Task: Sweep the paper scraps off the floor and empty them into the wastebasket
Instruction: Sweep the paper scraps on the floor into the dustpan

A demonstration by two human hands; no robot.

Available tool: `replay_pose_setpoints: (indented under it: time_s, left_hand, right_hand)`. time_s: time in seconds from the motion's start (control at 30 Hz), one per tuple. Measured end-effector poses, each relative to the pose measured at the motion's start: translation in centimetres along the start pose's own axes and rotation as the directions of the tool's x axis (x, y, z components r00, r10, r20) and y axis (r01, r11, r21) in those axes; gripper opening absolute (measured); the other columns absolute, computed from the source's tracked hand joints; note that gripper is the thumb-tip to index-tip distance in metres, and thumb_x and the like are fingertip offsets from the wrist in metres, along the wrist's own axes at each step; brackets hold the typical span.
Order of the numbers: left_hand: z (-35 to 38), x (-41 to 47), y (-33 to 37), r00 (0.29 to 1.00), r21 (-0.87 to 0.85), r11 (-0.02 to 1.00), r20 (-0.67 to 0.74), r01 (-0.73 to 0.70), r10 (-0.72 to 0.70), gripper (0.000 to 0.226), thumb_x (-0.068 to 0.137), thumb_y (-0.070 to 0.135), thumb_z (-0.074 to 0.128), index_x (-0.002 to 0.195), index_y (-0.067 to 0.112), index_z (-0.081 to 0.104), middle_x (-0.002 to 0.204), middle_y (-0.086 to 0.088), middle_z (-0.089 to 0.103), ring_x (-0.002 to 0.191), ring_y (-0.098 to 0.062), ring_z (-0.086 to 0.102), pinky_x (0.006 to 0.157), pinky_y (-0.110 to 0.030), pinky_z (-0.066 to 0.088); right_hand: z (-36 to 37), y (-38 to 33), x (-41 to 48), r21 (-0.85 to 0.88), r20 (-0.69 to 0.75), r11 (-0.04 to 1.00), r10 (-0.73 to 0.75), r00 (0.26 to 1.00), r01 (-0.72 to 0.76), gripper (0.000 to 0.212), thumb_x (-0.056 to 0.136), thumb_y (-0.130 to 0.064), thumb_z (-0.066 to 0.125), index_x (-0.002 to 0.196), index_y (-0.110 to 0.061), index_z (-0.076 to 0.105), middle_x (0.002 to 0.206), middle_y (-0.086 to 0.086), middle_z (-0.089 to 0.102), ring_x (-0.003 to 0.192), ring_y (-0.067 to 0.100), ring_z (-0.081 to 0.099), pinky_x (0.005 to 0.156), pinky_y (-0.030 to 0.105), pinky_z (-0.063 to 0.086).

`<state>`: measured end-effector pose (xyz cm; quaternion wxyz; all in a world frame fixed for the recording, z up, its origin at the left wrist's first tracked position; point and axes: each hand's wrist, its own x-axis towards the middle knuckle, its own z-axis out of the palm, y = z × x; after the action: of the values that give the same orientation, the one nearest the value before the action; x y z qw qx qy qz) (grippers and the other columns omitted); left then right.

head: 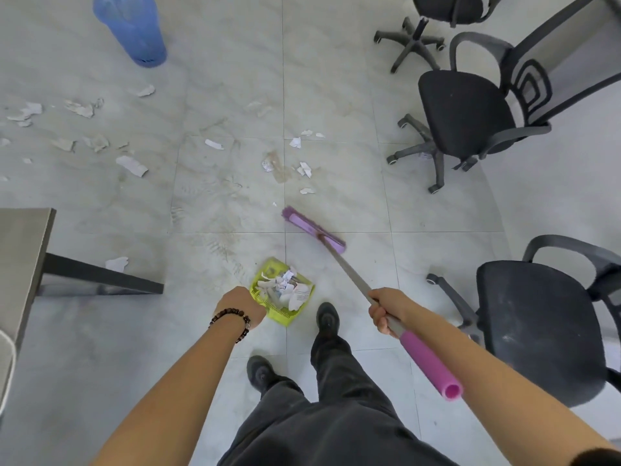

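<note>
While the broom (314,230) is gripped mid-shaft by the right hand (386,311) and the filled dustpan (284,290) by the left hand (240,306) at lower centre, light, easily blown paper scraps (132,165) lie scattered across the floor (235,79) below the wastebasket (134,31) at upper left.

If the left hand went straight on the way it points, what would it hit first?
The green dustpan, loaded with paper scraps, directly ahead of the left hand; its grip likely holds the hidden handle.

Wastebasket (131,31) rim beyond top edge; dustpan (280,316) handle, fingers of left hand (240,306) out of sight.
</note>
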<state>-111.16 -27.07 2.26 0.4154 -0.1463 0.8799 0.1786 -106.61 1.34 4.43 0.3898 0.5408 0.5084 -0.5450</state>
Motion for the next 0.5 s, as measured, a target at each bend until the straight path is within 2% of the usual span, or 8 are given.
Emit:
replay_pose_setpoints:
  time_s: [0.07, 0.17, 0.27, 0.3, 0.37, 0.43, 0.5]
  left_hand:
    - [0.0, 0.1, 0.1, 1.000, 0.001, 1.000, -0.002, -0.001, 0.001, 0.021, 0.080, 0.004, 0.052, 0.063, 0.010, 0.041, 0.065, -0.004, 0.046, 0.056, -0.017, 0.045, 0.050, -0.021, 0.036]
    - [0.0, 0.3, 0.3, 1.000, -0.003, 1.000, -0.005, -0.007, 0.007, 0.023, 0.079, 0.003, 0.052, 0.061, 0.011, 0.040, 0.062, -0.004, 0.045, 0.055, -0.018, 0.044, 0.049, -0.021, 0.035]
    - [0.0, 0.3, 0.1, 1.000, -0.004, 1.000, -0.003, -0.029, 0.029, 0.027, 0.080, 0.005, 0.051, 0.059, 0.012, 0.036, 0.058, -0.003, 0.039, 0.051, -0.017, 0.039, 0.045, -0.021, 0.029]
    - [0.0, 0.2, 0.0, 0.999, 0.001, 0.999, -0.001, -0.036, 0.036, 0.028, 0.081, 0.006, 0.051, 0.059, 0.012, 0.035, 0.058, -0.003, 0.039, 0.052, -0.017, 0.039, 0.044, -0.021, 0.029]
    - [-0.1, -0.2, -0.2, 0.999, 0.008, 0.999, 0.004, -0.045, 0.045, 0.026, 0.081, 0.007, 0.051, 0.060, 0.013, 0.036, 0.060, -0.002, 0.040, 0.054, -0.017, 0.040, 0.045, -0.021, 0.030]
    - [-0.4, -0.5, -0.4, 0.999, 0.016, 0.999, 0.005, -0.051, 0.051, 0.023, 0.080, 0.007, 0.052, 0.062, 0.013, 0.038, 0.061, -0.002, 0.042, 0.055, -0.017, 0.043, 0.045, -0.020, 0.032]
    - [-0.9, -1.0, -0.6, 0.998, 0.020, 0.998, -0.001, -0.056, 0.056, 0.020, 0.078, 0.006, 0.052, 0.063, 0.013, 0.040, 0.062, -0.002, 0.044, 0.057, -0.018, 0.046, 0.045, -0.020, 0.033]
  right_hand:
    - [2.0, 0.4, 1.3, -0.136, -0.043, 0.989, -0.057, 0.997, 0.051, 0.021, 0.093, -0.007, 0.039, 0.073, -0.011, 0.045, 0.048, 0.001, 0.041, 0.029, 0.009, 0.035, 0.033, 0.017, 0.030]
    - [5.1, 2.0, 2.4, -0.439, -0.016, 0.883, -0.191, 0.981, 0.165, 0.026, 0.091, 0.000, 0.042, 0.069, -0.014, 0.042, 0.062, 0.004, 0.044, 0.044, 0.012, 0.043, 0.038, 0.021, 0.039]
    - [7.1, 4.6, 1.8, -0.531, 0.054, 0.833, -0.145, 0.988, 0.152, 0.029, 0.096, -0.004, 0.039, 0.069, -0.014, 0.042, 0.064, 0.005, 0.043, 0.049, 0.013, 0.042, 0.043, 0.023, 0.039]
    - [7.3, 5.4, 1.4, -0.503, 0.054, 0.858, -0.093, 0.994, 0.107, 0.024, 0.095, -0.004, 0.039, 0.072, -0.010, 0.046, 0.060, 0.006, 0.044, 0.044, 0.013, 0.042, 0.041, 0.023, 0.037]
    - [6.8, 5.9, 0.2, -0.341, 0.060, 0.940, 0.020, 0.998, 0.002, 0.015, 0.093, -0.008, 0.043, 0.081, -0.002, 0.051, 0.045, 0.006, 0.044, 0.031, 0.013, 0.039, 0.035, 0.017, 0.032]
    - [5.1, 4.7, -1.2, -0.158, 0.097, 0.984, 0.100, 0.990, -0.084, 0.018, 0.096, -0.014, 0.047, 0.079, -0.007, 0.047, 0.039, -0.001, 0.038, 0.026, 0.008, 0.035, 0.030, 0.013, 0.029]
    - [3.0, 2.7, -3.1, -0.036, 0.133, 0.995, 0.097, 0.986, -0.093, 0.020, 0.097, -0.016, 0.049, 0.078, -0.011, 0.046, 0.043, -0.005, 0.038, 0.027, 0.004, 0.037, 0.028, 0.013, 0.033]
